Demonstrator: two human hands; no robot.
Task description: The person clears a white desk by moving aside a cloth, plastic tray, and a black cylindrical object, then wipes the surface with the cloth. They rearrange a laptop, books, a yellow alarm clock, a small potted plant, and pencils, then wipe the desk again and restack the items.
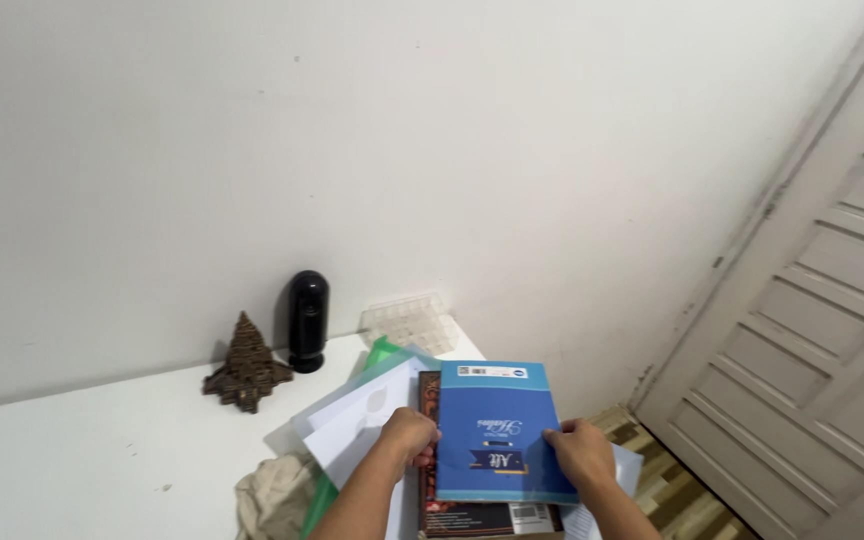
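A single head-worn camera looked forward and only slightly down, toward a white wall [402, 130] that filled most of the frame. It stood close to the white table [102, 440], whose far edge ran from 9 o'clock toward centre. Both hands sat low near 6 o'clock, cropped by the bottom edge. A door [832, 330] occupied 3 to 4 o'clock.
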